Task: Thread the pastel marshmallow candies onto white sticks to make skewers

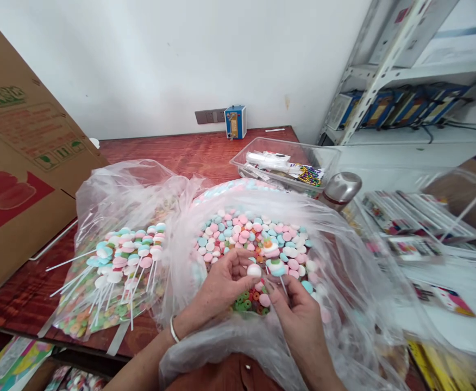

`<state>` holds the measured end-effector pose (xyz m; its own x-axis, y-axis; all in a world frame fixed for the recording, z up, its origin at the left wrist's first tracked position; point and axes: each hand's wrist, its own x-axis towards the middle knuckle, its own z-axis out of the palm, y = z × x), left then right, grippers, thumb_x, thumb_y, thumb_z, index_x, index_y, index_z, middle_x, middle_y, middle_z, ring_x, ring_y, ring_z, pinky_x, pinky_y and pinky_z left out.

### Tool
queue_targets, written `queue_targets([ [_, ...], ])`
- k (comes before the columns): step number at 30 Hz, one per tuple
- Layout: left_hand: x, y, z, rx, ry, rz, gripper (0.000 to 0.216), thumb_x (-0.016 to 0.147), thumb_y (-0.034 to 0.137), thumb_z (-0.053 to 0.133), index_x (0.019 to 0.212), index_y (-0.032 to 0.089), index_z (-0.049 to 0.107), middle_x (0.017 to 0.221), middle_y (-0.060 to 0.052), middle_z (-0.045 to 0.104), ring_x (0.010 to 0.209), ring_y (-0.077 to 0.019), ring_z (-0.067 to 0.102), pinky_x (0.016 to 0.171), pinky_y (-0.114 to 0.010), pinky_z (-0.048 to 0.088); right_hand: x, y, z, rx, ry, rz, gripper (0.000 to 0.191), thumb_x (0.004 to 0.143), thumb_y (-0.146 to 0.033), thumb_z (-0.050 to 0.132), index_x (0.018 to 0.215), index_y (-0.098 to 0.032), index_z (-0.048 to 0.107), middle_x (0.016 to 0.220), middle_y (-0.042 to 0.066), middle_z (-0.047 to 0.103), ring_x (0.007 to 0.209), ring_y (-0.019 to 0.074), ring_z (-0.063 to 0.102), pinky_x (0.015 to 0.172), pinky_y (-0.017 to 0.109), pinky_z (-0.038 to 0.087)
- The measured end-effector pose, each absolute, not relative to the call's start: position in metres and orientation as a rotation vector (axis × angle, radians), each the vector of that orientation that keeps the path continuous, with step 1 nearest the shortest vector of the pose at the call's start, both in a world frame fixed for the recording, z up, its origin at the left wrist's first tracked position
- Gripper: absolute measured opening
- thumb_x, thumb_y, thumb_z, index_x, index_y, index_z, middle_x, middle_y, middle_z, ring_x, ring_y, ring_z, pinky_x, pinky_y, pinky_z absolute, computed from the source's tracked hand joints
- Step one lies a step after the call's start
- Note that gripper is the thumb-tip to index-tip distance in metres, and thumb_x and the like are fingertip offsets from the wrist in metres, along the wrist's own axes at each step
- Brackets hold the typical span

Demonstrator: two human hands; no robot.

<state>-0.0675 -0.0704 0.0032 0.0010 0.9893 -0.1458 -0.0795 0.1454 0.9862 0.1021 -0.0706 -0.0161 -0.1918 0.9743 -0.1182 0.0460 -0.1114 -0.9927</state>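
Observation:
Both hands are over an open clear plastic bag point(327, 217) full of loose pastel discs point(221, 231) in pink, blue and white that look like candy. My left hand point(225, 279) pinches a white-and-pink candy disc point(254, 270) between thumb and fingers. Beside it, my right hand point(299, 315) grips the white stick of a candy lollipop point(277, 267), whose head shows blue, white and green layers. Another candy stack point(269, 247) with an orange ring on top sits just beyond the fingers; what supports it is hidden. Green and red rings point(248, 301) lie under the hands.
At left, finished-looking candy sticks point(130, 250) lie in a heap on a bag of colored rings point(75, 320). A cardboard box point(30, 125) stands behind them. A clear bin point(287, 157), a metal flask point(342, 187) and a blue device point(235, 122) stand further back; shelving point(372, 81) is right.

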Motion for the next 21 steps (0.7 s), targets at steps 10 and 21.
queue_targets([
  [10,-0.051,-0.069,0.003,0.806,1.15,1.145,0.031,0.075,0.03,0.079,0.095,0.015,0.063,0.088,-0.005,0.068,0.077,-0.0138,0.064,0.072,-0.025,0.05,0.106,-0.065,-0.015,-1.248,-1.31,1.391,0.03,0.091,-0.048,0.056,0.09,-0.019,0.063,0.079,0.002,0.067,0.071,0.0166,0.06,0.067,0.025,0.05],
  [21,-0.059,-0.058,0.0,0.777,1.337,1.416,0.028,0.074,0.024,0.073,0.098,0.016,0.061,0.094,-0.004,0.067,0.084,-0.0138,0.063,0.076,-0.025,0.05,0.139,-0.105,-0.023,-1.389,-1.874,1.206,0.037,0.097,-0.045,0.039,0.075,-0.021,0.056,0.067,0.0,0.061,0.064,0.0172,0.059,0.059,0.023,0.043],
])
